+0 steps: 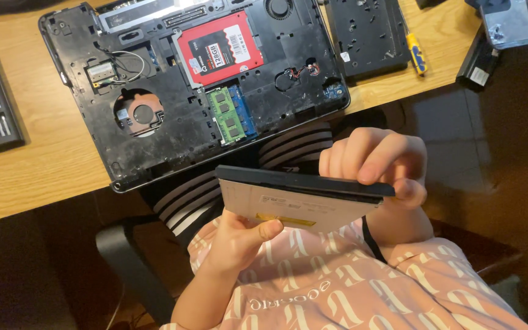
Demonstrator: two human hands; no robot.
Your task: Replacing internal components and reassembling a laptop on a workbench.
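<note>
Head view: your left hand (239, 235) pinches the drive (297, 195) from below, your right hand (377, 162) clamps its black bezel end. Drive sits off the worktop (44, 165), over your lap, near the opened laptop (197, 79) at the front edge.

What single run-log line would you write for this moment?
left hand: holds optical drive from below | right hand: grips its black front edge | open laptop base: on wooden desk
</note>
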